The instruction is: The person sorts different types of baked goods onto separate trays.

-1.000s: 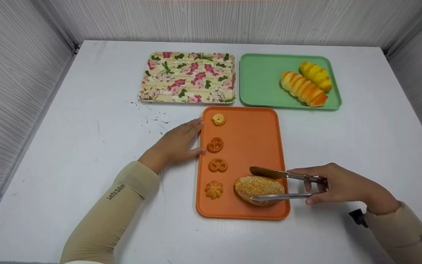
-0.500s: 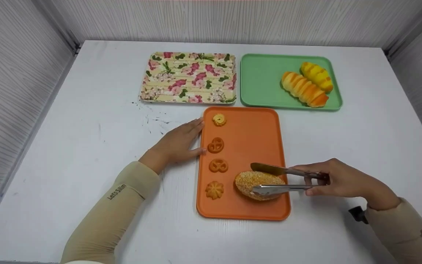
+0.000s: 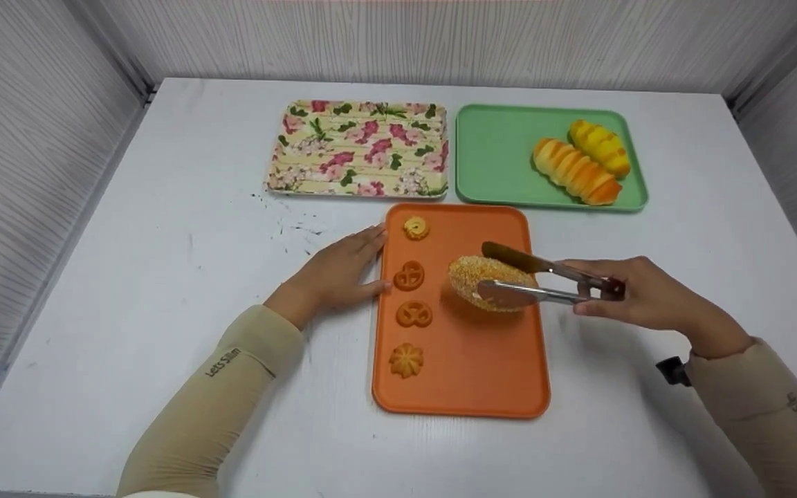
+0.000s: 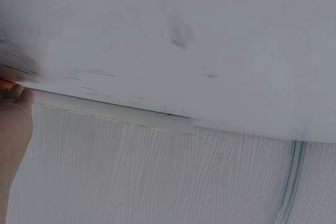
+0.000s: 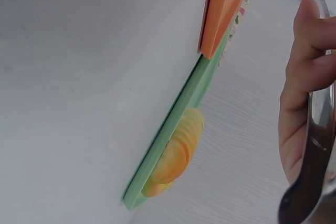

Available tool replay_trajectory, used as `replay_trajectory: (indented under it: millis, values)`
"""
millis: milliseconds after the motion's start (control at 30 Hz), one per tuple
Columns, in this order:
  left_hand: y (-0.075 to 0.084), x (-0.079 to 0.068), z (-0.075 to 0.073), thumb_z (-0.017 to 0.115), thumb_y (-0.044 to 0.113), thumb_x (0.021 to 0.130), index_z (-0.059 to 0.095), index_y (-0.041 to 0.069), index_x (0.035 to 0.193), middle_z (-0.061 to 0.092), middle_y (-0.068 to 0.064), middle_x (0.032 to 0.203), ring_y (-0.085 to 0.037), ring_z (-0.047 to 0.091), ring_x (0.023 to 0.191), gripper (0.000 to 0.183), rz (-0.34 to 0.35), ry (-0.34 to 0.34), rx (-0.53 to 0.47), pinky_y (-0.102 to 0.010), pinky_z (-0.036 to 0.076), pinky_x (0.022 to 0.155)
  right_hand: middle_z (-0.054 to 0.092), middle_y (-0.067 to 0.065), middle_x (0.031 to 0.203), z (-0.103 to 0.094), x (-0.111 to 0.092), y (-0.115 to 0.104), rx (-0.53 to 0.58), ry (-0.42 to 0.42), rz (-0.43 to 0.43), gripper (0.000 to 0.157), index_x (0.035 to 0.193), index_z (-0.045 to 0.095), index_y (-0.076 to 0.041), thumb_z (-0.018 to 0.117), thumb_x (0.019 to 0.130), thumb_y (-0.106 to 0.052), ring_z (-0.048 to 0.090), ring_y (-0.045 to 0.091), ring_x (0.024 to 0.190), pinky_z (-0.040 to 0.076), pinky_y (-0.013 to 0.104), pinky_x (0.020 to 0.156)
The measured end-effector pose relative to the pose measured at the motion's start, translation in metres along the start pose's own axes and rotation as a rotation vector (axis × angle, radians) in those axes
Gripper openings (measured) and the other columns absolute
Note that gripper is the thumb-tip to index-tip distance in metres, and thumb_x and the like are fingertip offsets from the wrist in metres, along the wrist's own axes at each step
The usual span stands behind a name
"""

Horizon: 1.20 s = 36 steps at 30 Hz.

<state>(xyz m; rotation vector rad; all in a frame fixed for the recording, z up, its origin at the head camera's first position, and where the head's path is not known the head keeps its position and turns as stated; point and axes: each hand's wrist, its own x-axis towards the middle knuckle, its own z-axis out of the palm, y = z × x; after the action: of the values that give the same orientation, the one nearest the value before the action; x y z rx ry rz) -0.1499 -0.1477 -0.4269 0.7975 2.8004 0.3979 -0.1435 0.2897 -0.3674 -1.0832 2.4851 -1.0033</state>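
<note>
My right hand (image 3: 654,297) grips a pair of metal tongs (image 3: 561,296), whose tips pinch a seed-covered bread roll (image 3: 471,280). The roll hangs over the right half of the orange tray (image 3: 468,380), casting a shadow on it. At the tray's left edge my left hand (image 3: 333,275) rests with fingers straight and thumb at the rim. Down the tray's left side lie a round swirl cookie (image 3: 416,227), two pretzel cookies (image 3: 414,315) and a flower-shaped cookie (image 3: 407,360). In the right wrist view the hand (image 5: 310,77) wraps the tongs' handles.
Behind the orange tray stand a floral tray (image 3: 360,149) and a green tray (image 3: 495,155). Two ridged bread rolls, one orange-brown (image 3: 575,171) and one yellow (image 3: 599,147), lie on the green one. Walls border the white table at the back and sides.
The seeded roll has come up off the orange tray's near end in the tongs and moved toward the back with my right hand. My left hand stays at the tray's edge.
</note>
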Motion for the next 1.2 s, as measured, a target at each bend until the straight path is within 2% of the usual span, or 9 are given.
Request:
replay_trajectory:
  millis: [167,300,367,467,667,833,967,1200]
  values:
    - [0.0,0.0,0.001,0.042,0.058,0.094,0.014,0.006,0.153,0.01,-0.005,0.158,-0.021,0.012,0.143,0.083,-0.001,0.002,-0.003,-0.035,0.013,0.114,0.058,-0.001,0.074,-0.008,0.016,-0.006,-0.03,0.083,0.033,0.052,0.13,0.06,-0.005,0.075,0.08,-0.003,0.039,0.008,0.048,0.035,0.022,0.04]
    - [0.0,-0.001,0.001,0.041,0.058,0.094,0.015,0.005,0.153,0.01,-0.006,0.158,-0.021,0.012,0.143,0.083,0.004,0.006,0.0,-0.035,0.013,0.114,0.058,0.004,0.074,-0.016,0.029,-0.021,-0.029,0.108,0.094,0.049,0.13,0.058,-0.001,0.073,0.084,-0.005,0.043,0.01,0.05,0.038,0.022,0.043]
    - [0.0,-0.001,0.001,0.042,0.058,0.095,0.016,0.005,0.153,0.011,-0.006,0.158,-0.022,0.013,0.143,0.083,0.008,0.009,-0.001,-0.036,0.014,0.114,0.059,0.007,0.077,-0.018,0.035,-0.02,-0.013,0.111,0.123,0.049,0.132,0.057,-0.001,0.071,0.086,-0.007,0.045,0.011,0.049,0.04,0.022,0.043]
    - [0.0,-0.001,0.001,0.044,0.056,0.095,0.017,0.004,0.152,0.013,-0.007,0.158,-0.023,0.014,0.143,0.082,0.013,0.018,-0.003,-0.037,0.015,0.114,0.059,0.01,0.081,-0.018,0.044,-0.006,0.028,0.129,0.173,0.051,0.136,0.053,-0.005,0.069,0.088,-0.01,0.046,0.013,0.046,0.039,0.022,0.042]
    - [-0.001,-0.001,0.002,0.044,0.055,0.095,0.017,0.005,0.152,0.013,-0.007,0.158,-0.023,0.015,0.143,0.081,0.011,0.026,-0.001,-0.037,0.016,0.114,0.059,0.008,0.078,-0.016,0.06,0.025,0.039,0.201,0.325,0.055,0.137,0.055,-0.018,0.071,0.087,-0.031,0.052,0.024,0.05,0.037,0.024,0.043]
    - [-0.001,0.0,0.002,0.044,0.055,0.095,0.018,0.004,0.152,0.013,-0.007,0.158,-0.023,0.016,0.142,0.081,0.012,0.03,0.0,-0.037,0.016,0.114,0.065,0.01,0.084,-0.016,0.074,0.033,0.03,0.247,0.361,0.057,0.136,0.056,-0.019,0.07,0.085,-0.04,0.055,0.032,0.054,0.04,0.026,0.045]
    - [-0.002,0.0,0.003,0.044,0.055,0.095,0.018,0.004,0.152,0.013,-0.007,0.158,-0.023,0.016,0.142,0.081,0.011,0.028,0.003,-0.037,0.016,0.114,0.065,0.01,0.089,-0.014,0.084,0.038,0.048,0.275,0.4,0.063,0.14,0.051,-0.02,0.068,0.085,-0.046,0.056,0.036,0.059,0.044,0.027,0.048]
    - [-0.001,0.0,0.002,0.045,0.054,0.095,0.018,0.004,0.152,0.014,-0.008,0.158,-0.024,0.016,0.142,0.081,0.016,0.029,0.005,-0.037,0.016,0.114,0.064,0.012,0.095,-0.015,0.095,0.046,0.026,0.314,0.439,0.064,0.142,0.048,-0.027,0.064,0.085,-0.053,0.06,0.035,0.065,0.047,0.028,0.053]
